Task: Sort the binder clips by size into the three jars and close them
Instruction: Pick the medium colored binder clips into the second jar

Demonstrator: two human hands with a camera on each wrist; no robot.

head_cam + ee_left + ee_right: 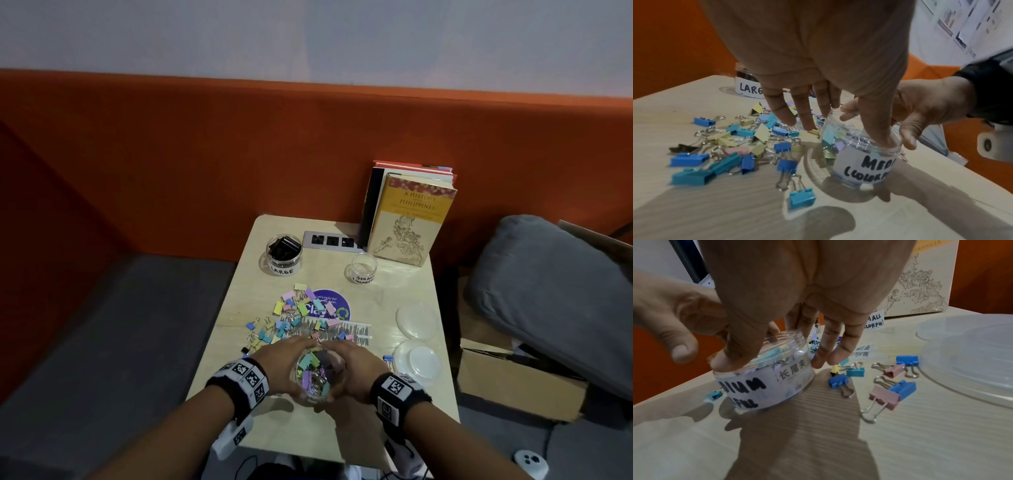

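Head view, item 1: medium jar (pixel 317 377), clear plastic, lidless, part-filled with pastel clips, standing at the near edge of the table (pixel 404 294) between your 2 hands. Your left hand (pixel 281 359) and right hand (pixel 356 363) both cup it; in the wrist views each thumb hooks over the rim and into the mouth, with the other fingers (pixel 785 112) stretched down the outer wall, so both hands are grasping the jar rather than a clip. Item 2: loose binder clips (pixel 298 315), mixed small and medium, scattered just beyond the jar, with a few more to its right (pixel 892 394). Item 3: large jar (pixel 284 255), far left, holding black clips, uncapped. Item 4: small jar (pixel 363 269), far right beside the book (pixel 407 219), apparently empty. Item 5: 2 lids (pixel 416 358) at the right edge; a 3rd cannot be found. Risks: the jar sits close to the near edge, so a pull toward you may tip it off; thumbs inside the mouth block any drop and may flick clips out; sweeping the heap in wholesale puts small clips among medium ones; wire handles tangle, dragging extras along.
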